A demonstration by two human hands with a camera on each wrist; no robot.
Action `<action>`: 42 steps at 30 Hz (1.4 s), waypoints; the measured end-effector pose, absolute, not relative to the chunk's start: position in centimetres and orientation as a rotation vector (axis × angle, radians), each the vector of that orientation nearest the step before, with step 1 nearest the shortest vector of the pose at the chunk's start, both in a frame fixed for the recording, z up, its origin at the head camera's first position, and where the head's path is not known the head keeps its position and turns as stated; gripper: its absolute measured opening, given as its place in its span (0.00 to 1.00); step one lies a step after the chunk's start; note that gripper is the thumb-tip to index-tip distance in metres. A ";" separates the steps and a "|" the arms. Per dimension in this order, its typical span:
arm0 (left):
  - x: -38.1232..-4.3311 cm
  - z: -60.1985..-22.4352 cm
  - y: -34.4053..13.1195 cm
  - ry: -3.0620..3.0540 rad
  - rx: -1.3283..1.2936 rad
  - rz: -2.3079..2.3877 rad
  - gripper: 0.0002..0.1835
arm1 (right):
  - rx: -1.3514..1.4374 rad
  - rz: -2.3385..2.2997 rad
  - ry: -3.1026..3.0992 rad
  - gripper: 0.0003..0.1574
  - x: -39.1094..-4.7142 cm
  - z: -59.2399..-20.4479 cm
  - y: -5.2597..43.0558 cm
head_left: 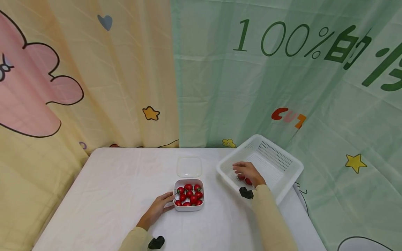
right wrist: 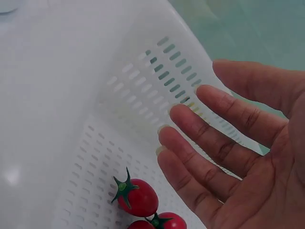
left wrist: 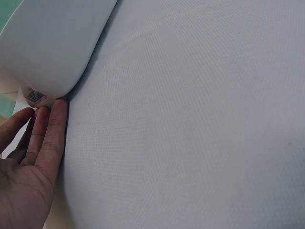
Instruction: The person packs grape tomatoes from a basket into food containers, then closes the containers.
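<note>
Head: the left hand [head_left: 158, 208], fingers nearly straight, touches the white box [head_left: 189, 208] beside it, red tomatoes [head_left: 189, 194] inside. Left wrist: fingertips [left wrist: 59, 107] meet its stiff-looking wall. Right wrist: relaxed, empty right hand [right wrist: 271, 176]; below it, basket [right wrist: 152, 33] tomatoes [right wrist: 142, 197] — probably light, slippery, bruisable — best pinched gently mid-body.

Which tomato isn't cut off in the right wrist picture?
The highest tomato, with its green top at the left: all of it shows. The other two tomatoes run off the bottom edge.
</note>
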State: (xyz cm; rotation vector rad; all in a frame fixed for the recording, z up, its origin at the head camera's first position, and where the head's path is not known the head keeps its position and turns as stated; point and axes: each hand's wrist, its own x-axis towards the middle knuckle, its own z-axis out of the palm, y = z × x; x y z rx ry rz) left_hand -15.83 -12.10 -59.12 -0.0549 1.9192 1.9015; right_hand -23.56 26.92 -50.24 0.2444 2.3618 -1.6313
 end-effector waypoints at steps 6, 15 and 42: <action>-15.7 -59.0 -12.1 1.922 -0.069 1.894 0.35 | 0.326 -1.518 2.365 0.27 -24.0 -50.8 27.7; -15.8 -58.8 -12.1 1.917 -0.059 1.897 0.34 | 0.373 -1.400 2.359 0.33 -24.0 -51.1 28.5; -15.6 -58.7 -12.0 1.918 -0.070 1.913 0.33 | 0.320 -1.389 2.111 0.20 -23.4 -52.2 28.9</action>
